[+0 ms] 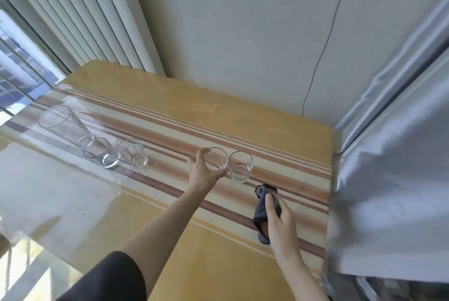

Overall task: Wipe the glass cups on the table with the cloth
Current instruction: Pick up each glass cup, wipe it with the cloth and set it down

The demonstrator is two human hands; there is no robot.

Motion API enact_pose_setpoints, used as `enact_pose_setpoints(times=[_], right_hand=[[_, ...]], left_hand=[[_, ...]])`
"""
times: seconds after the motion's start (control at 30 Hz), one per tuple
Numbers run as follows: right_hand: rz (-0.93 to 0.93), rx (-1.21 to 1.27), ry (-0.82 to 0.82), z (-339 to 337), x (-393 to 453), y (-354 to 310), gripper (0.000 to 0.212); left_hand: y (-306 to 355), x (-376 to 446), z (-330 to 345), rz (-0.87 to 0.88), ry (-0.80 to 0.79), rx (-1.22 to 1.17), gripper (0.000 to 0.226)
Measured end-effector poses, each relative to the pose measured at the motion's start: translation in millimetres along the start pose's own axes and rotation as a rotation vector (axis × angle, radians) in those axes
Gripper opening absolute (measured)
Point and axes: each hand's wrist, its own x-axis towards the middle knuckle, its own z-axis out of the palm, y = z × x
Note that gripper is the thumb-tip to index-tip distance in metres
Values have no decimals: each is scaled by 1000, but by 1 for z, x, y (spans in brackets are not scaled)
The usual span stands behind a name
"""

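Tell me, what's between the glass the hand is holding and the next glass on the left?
Nothing stands there. In the head view, only bare striped tablecloth lies between the small clear glass cup in the left hand and the clear glass tumbler.

five cups (240, 166) in a row on the table (218, 264).

The surface (243, 116) is a yellow-tan top under a striped runner (279, 169) of brown, orange and cream bands, glossy with window glare at its left end; five clear glasses stand on it in a row along the stripes: a tall conical glass (63, 125) farthest left, then a short tumbler (100, 152), a second tumbler (131, 152) just beside it, a third tumbler (217, 158), and a fourth tumbler (240, 166) next to that.
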Motion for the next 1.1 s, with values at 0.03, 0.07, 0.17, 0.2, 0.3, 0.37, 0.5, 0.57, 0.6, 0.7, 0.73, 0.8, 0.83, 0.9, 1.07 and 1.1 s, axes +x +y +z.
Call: enact_pose_setpoints(times=[0.03, 0.07, 0.17, 0.2, 0.3, 0.37, 0.5, 0.57, 0.6, 0.7, 0.73, 0.8, 0.83, 0.9, 1.07, 1.1], right_hand=[[-9, -7, 3, -1, 3, 0, 19], [-17, -13, 8, -1, 7, 0, 18], [-24, 0, 11, 1, 16, -2, 19], [-25, 3, 11, 2, 19, -2, 19], [-29, 6, 11, 5, 25, -1, 18], [-22, 10, 8, 6, 26, 1, 20], [-20, 0, 7, 10, 26, 2, 21], [-21, -5, -6, 15, 23, -1, 20], [-22, -10, -23, 19, 21, -4, 20], [-44, -14, -105, 41, 13, -17, 18], [-52, -14, -141, 52, 11, -21, 17], [-62, -21, -218, 77, 7, -29, 16], [-62, -26, -251, 90, 4, -32, 17], [-61, -27, -298, 116, 0, -39, 20], [-74, -93, -353, 171, 5, -47, 22], [-75, -101, -354, 180, 8, -48, 22]], left_hand=[[0, 4, 2, 2, 6, 27, 71], [1, 8, 4, 2, 17, 64, 71], [2, 16, 10, -36, 65, 139, 71], [1, 19, 11, -36, 67, 143, 71], [2, 28, 12, -1, 48, 98, 71], [1, 33, 11, 10, 39, 71, 72], [-4, 30, 5, 9, -28, 65, 84], [-6, 21, -4, -24, -74, 65, 97], [-7, 16, -12, -32, -74, 64, 98], [-17, -3, -49, -3, 21, 76, 76], [-24, -9, -65, 4, 67, 88, 68], [-40, -19, -102, -5, 161, 90, 60], [-49, -21, -121, -14, 208, 84, 58], [-62, -19, -156, -31, 292, 84, 59], [-82, 27, -205, -16, 243, 107, 77], [-85, 39, -208, -1, 218, 130, 75]])
